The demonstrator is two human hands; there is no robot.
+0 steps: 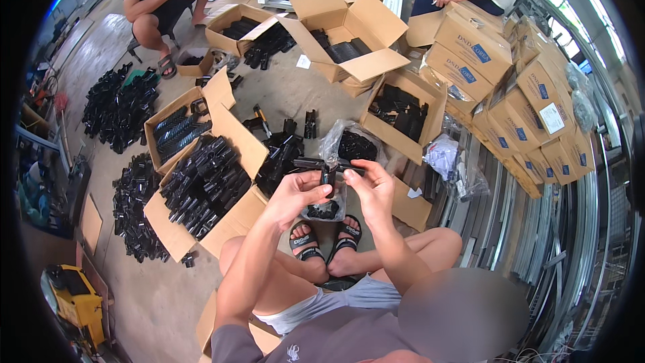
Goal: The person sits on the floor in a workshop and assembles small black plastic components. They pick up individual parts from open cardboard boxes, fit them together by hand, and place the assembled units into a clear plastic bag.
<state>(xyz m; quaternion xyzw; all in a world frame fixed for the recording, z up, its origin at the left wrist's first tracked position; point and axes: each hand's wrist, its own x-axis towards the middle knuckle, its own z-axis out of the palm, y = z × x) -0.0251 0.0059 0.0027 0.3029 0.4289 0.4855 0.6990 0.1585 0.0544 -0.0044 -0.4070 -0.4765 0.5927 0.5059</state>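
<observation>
In front of me, above my sandalled feet, both hands hold a black plastic T-shaped fitting (327,176). The fingers of my left hand (299,195) are closed round its lower stem and left arm. My right hand (371,185) pinches the right end between thumb and fingers. Any small piece hidden under the fingertips cannot be made out. Just beyond the hands is a clear plastic bag (356,144) of small black parts. A heap of loose black fittings (277,161) lies to the left of it.
An open carton (205,185) full of black fittings stands at left, near loose piles (121,111). More open cartons (403,111) stand ahead. Stacked closed boxes (470,60) and long metal profiles (497,235) fill the right. Two people (164,0) sit working farther off.
</observation>
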